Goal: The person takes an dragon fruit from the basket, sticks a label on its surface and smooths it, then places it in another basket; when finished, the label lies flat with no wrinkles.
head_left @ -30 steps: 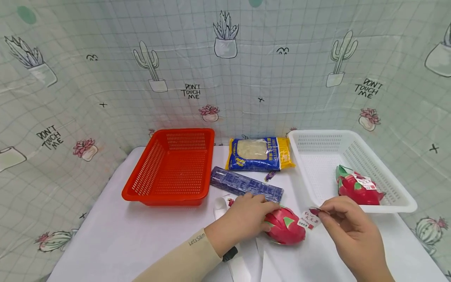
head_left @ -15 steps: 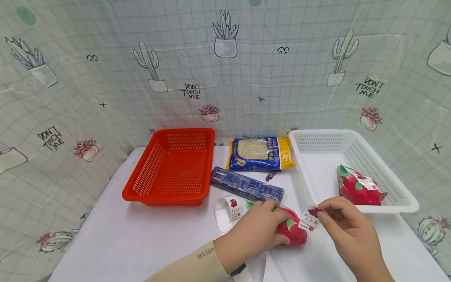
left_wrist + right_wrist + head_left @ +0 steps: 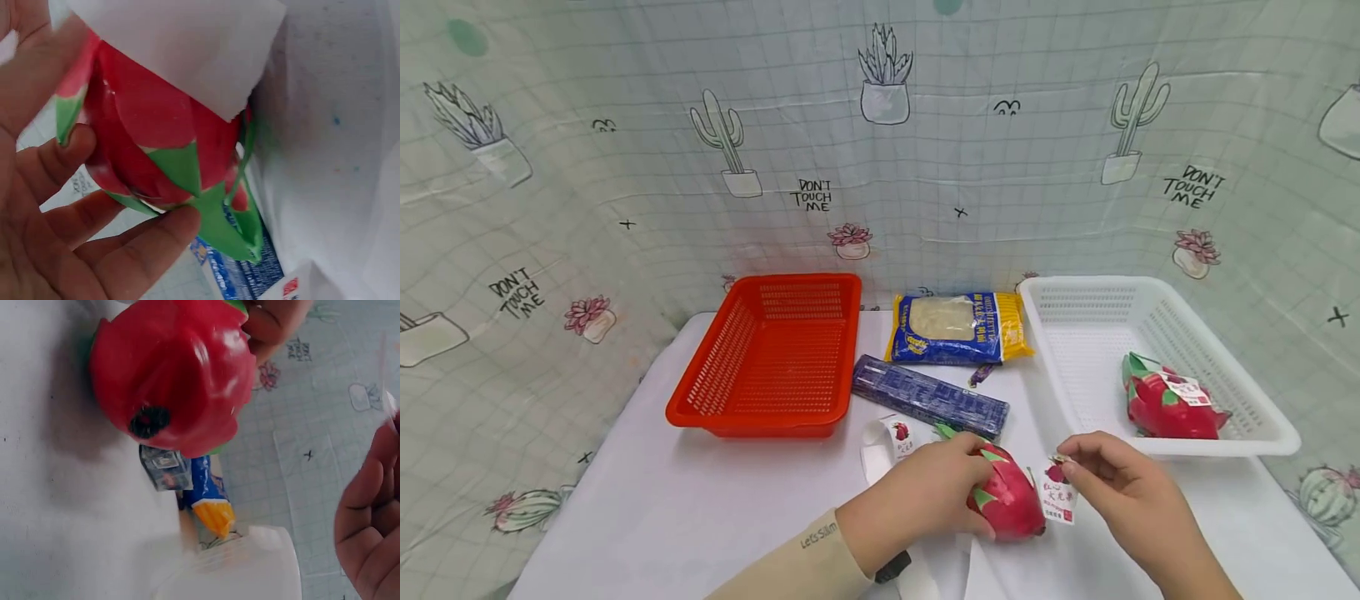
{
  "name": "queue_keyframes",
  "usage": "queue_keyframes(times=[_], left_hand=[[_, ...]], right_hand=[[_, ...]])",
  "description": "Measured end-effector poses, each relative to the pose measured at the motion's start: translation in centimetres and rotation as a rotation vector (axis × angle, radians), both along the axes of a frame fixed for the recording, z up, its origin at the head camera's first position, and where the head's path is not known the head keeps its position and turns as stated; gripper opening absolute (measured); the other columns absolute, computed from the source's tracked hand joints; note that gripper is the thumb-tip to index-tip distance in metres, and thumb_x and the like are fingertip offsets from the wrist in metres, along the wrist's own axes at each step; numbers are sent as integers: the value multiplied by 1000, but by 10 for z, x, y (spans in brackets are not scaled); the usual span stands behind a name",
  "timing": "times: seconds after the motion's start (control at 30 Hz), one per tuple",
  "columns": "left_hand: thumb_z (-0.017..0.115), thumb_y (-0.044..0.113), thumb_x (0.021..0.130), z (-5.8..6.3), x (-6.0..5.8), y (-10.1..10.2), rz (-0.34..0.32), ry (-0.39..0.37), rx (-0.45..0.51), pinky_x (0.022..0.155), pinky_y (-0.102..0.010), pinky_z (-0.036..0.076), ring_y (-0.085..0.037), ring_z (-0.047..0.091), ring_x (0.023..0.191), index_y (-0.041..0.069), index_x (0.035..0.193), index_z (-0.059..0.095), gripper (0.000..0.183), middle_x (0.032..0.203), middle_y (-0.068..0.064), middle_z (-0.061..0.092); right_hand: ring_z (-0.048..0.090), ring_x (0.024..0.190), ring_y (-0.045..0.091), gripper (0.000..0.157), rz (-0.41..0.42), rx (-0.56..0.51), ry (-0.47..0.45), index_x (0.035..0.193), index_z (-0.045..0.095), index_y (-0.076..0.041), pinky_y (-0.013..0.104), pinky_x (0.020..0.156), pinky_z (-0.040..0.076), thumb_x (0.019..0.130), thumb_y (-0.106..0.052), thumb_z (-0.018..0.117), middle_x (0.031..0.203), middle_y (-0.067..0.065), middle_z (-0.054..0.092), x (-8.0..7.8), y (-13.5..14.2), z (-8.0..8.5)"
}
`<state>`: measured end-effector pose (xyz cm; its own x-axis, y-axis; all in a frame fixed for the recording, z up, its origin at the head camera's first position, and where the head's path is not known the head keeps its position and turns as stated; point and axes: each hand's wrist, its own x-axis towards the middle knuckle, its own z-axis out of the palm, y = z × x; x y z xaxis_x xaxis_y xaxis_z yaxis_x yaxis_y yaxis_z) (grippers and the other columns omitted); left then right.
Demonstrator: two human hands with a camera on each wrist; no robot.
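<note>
My left hand [image 3: 928, 492] grips a red dragon fruit [image 3: 1011, 500] with green-tipped scales, low over the front middle of the white table. In the left wrist view its fingers [image 3: 144, 250] curl along the fruit's side, and the blank back of a paper label [image 3: 187, 44] covers part of the fruit. Just right of the fruit, my right hand [image 3: 1131, 500] pinches that white label [image 3: 1058, 500] by its top edge between thumb and forefinger. The label bears a dragon fruit picture and red print. The right wrist view shows the fruit's dark end [image 3: 150, 422].
A curled strip of labels [image 3: 876, 450] lies by my left wrist. Behind are a dark blue wrapped box [image 3: 928, 396], a blue-yellow noodle packet [image 3: 958, 329] and a small purple-wrapped item [image 3: 981, 375]. A red basket [image 3: 760, 425] stands left; a white basket [image 3: 1048, 358] with another labelled dragon fruit [image 3: 1172, 408] stands right.
My left hand has turned the dragon fruit and brought it slightly nearer. The label in my right hand now hangs more upright; earlier it slanted toward the fruit.
</note>
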<state>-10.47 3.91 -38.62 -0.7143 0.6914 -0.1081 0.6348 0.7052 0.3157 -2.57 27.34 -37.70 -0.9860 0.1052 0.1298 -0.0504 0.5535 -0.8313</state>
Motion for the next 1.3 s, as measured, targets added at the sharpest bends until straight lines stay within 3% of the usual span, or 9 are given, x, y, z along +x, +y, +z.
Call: queue_keyframes(times=[0.13, 0.27, 0.53, 0.8, 0.9, 1.1, 1.3], left_hand=[[90, 57, 79, -5, -1, -3, -10, 1, 48, 92, -22, 58, -10, 65, 113, 33, 87, 75, 29, 145, 9, 60], [88, 53, 82, -9, 0, -9, -81, 72, 60, 96, -22, 57, -13, 68, 115, 31, 72, 65, 33, 148, 5, 60], [86, 52, 85, -11, -1, -15, -121, 90, 76, 100, -22, 57, -13, 67, 118, 32, 73, 64, 32, 149, 4, 59], [85, 53, 84, -13, -5, -16, -115, 55, 59, 100, -21, 56, -11, 65, 121, 32, 73, 64, 32, 151, 7, 58], [85, 55, 84, -14, -6, -16, -125, 64, 58, 100, -19, 56, -10, 66, 121, 32, 73, 65, 32, 150, 7, 59], [84, 54, 85, -15, -6, -16, -149, 82, 59, 97, -17, 55, -9, 67, 120, 32, 74, 66, 31, 150, 6, 59], [84, 54, 86, -16, -7, -14, -161, 87, 55, 97, -17, 55, -9, 67, 121, 31, 70, 61, 36, 150, 6, 59]], right_hand=[[71, 86, 8, 15, 88, 4, -29, 116, 73, -14, 20, 74, 60, 101, -14, 73, 98, -5, 75, -2, -1, -6], [69, 82, 10, 14, 141, 2, 8, 113, 73, -16, 21, 71, 58, 100, -12, 74, 95, -5, 74, -4, -2, -10], [65, 80, 9, 18, 210, 10, 37, 113, 73, -15, 21, 69, 56, 97, -7, 76, 93, -6, 71, -8, -5, -14], [60, 85, 5, 21, 259, 46, -125, 115, 74, -15, 20, 74, 56, 95, -13, 79, 102, -2, 70, -18, -14, -16], [58, 84, 7, 24, 331, 81, -67, 112, 75, -21, 21, 72, 55, 93, -10, 80, 98, -6, 67, -22, -16, -17], [58, 81, 6, 43, 488, 135, 164, 110, 72, -31, 21, 68, 52, 85, 1, 83, 95, -15, 65, -26, -16, -27], [57, 81, 4, 51, 520, 174, 227, 110, 71, -33, 20, 68, 50, 80, 6, 84, 95, -16, 63, -28, -16, -33]])
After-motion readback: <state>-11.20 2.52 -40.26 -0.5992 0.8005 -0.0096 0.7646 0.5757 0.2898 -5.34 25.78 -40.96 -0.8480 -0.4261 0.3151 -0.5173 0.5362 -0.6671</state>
